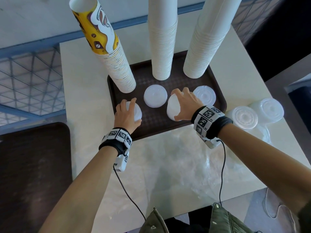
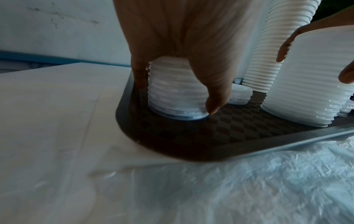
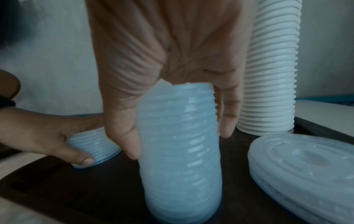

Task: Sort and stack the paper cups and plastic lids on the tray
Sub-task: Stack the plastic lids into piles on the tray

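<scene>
Two stacks of translucent plastic lids stand on the dark brown tray point(image 1: 151, 130), each gripped from above. The left hand point(image 1: 125, 115) curls its fingers and thumb round the shorter lid stack point(image 1: 135, 111) at the tray's left side, and the right hand point(image 1: 184, 105) clamps the taller lid stack point(image 1: 173, 106) near the middle.

The right wrist view shows that taller stack point(image 3: 180, 159) bowing slightly along its height (something the head view hides under the hand), with the thumb point(image 3: 126, 136) pressed on its side. The left wrist view shows the shorter stack point(image 2: 176, 97) sitting flat on the tray's chequered floor.

Between the hands lies a low pile of lids point(image 1: 155, 95); another low pile point(image 1: 204, 95) sits right of the right hand. Behind stand three tall columns of paper cups: a printed yellow one point(image 1: 107, 47) and two white point(image 1: 162, 39) point(image 1: 207, 39). On the pale tabletop point(image 1: 84, 81), right of the tray, clear lids point(image 1: 245, 118) rest beside crumpled plastic wrap point(image 1: 176, 165).
</scene>
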A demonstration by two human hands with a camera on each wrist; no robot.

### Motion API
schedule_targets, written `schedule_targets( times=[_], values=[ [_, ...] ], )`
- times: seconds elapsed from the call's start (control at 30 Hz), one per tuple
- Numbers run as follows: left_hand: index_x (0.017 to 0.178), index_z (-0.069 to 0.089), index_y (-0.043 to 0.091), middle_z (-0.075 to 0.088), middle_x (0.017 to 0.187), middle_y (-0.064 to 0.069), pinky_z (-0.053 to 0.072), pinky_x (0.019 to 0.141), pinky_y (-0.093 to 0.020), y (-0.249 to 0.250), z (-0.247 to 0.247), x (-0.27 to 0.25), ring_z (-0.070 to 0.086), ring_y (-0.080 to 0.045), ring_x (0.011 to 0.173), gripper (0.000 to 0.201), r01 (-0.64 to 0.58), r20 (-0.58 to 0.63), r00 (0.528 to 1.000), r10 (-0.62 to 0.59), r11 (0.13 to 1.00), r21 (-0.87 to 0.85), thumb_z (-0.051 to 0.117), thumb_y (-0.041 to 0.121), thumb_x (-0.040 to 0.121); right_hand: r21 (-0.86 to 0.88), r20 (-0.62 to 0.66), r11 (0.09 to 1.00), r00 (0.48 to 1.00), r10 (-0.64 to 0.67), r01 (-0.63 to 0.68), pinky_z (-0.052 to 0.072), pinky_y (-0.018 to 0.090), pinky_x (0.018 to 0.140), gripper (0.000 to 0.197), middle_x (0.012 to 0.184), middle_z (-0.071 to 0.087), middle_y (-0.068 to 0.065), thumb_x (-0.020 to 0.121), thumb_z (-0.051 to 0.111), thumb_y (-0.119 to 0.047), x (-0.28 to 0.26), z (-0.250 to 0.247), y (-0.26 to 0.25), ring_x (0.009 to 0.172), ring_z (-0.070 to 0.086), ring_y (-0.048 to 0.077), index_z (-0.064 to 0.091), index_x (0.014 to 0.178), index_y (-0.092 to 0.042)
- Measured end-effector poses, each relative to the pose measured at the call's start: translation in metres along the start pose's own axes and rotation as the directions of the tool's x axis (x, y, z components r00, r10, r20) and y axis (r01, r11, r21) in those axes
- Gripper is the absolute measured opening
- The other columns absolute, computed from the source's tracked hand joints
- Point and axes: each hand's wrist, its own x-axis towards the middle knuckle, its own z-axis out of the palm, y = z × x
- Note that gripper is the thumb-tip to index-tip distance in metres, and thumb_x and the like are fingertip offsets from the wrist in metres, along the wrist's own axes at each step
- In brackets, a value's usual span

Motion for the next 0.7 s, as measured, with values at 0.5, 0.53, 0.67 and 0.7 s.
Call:
schedule_targets(
  times=[0.5, 0.53, 0.67, 0.7],
  values=[
    [0.147, 0.014, 0.013, 0.026, 0.147, -0.021, 0.025, 0.108, -0.058, -0.006, -0.001, 0.0, 0.026, -0.039, 0.135, 0.101, -0.025, -0.047, 0.998, 0.03, 0.995, 0.092, 0.076, 0.038, 0.071, 0.052, -0.124, 0.998, 0.992, -0.032, 0.038, 0.03, 0.047, 0.106, 0.113, 0.142, 0.03, 0.013, 0.057, 0.079, -0.054, -0.013, -0.006, 0.008, 0.13, 0.033, 0.032, 0.013, 0.145, -0.024],
    [0.148, 0.011, 0.014, 0.022, 0.15, -0.021, 0.019, 0.11, -0.06, -0.006, -0.003, 0.0, 0.021, -0.039, 0.138, 0.105, -0.027, -0.046, 0.998, 0.033, 0.993, 0.114, 0.076, 0.042, 0.07, 0.107, -0.18, 0.993, 0.983, -0.028, 0.047, 0.029, 0.046, 0.107, 0.113, 0.142, 0.031, 0.012, 0.058, 0.077, -0.057, -0.019, -0.011, 0.01, 0.131, 0.033, 0.031, 0.014, 0.146, -0.024],
    [0.147, 0.014, 0.012, 0.018, 0.151, -0.024, 0.013, 0.11, -0.062, 0.015, -0.022, -0.011, 0.015, -0.039, 0.141, 0.103, -0.096, -0.225, 0.969, 0.098, 0.995, 0.02, 0.075, 0.044, 0.071, 0.373, -0.382, 0.924, 0.922, 0.07, 0.085, 0.032, 0.042, 0.103, 0.092, 0.136, 0.038, 0.011, 0.071, 0.07, -0.052, -0.059, -0.031, 0.041, 0.124, 0.039, 0.027, 0.022, 0.144, -0.021],
    [0.144, 0.019, 0.01, 0.023, 0.149, -0.025, 0.016, 0.11, -0.061, 0.023, -0.028, -0.015, 0.018, -0.039, 0.14, 0.094, -0.157, -0.313, 0.939, 0.143, 0.987, -0.022, 0.073, 0.041, 0.074, 0.415, -0.405, 0.906, 0.909, 0.103, 0.082, 0.033, 0.041, 0.102, 0.085, 0.134, 0.041, 0.011, 0.074, 0.067, -0.05, -0.071, -0.033, 0.053, 0.122, 0.041, 0.027, 0.026, 0.142, -0.02]
  ],
)
